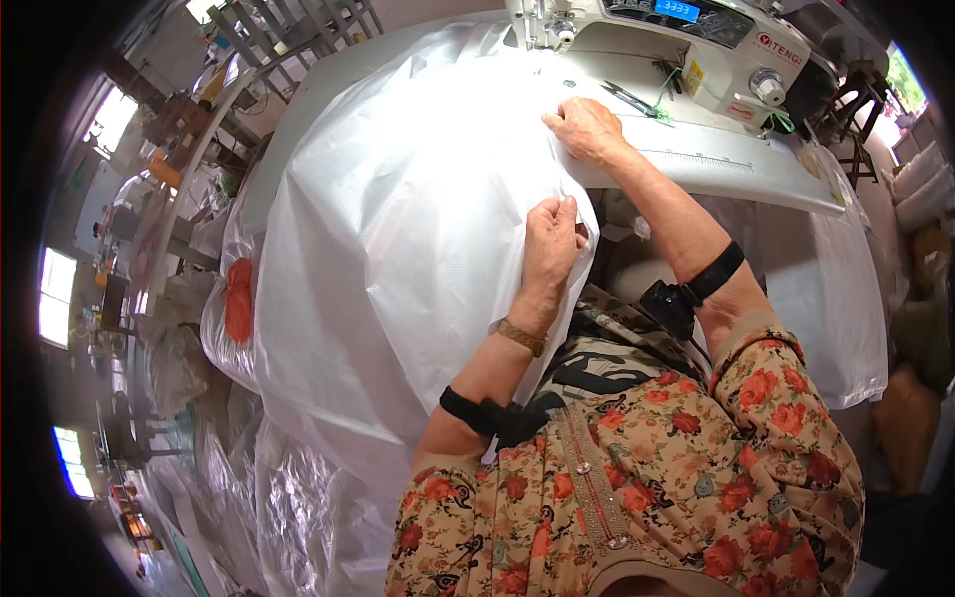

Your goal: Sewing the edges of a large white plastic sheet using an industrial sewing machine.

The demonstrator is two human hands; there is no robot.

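A large sheet of white woven plastic fabric [398, 229] covers the left of the sewing table and drapes over its front edge toward my lap. My left hand [550, 249] is closed on the fabric's right edge, thumb and fingers pinched together. Farther up the same edge, my right hand [585, 129] is also closed on the fabric, by the table's front edge. Beyond both hands stands a white sewing machine [686, 50] with a lit blue display. Its needle area [542, 40] is just past the far end of the fabric, partly lost in glare.
Dark tweezers or snips [629, 99] and green thread [659, 113] lie on the table right of my right hand. A ruler scale [696, 159] runs along the front edge. An orange-red bundle [238, 300] and clear plastic lie at left; white sheeting [836, 298] hangs at right.
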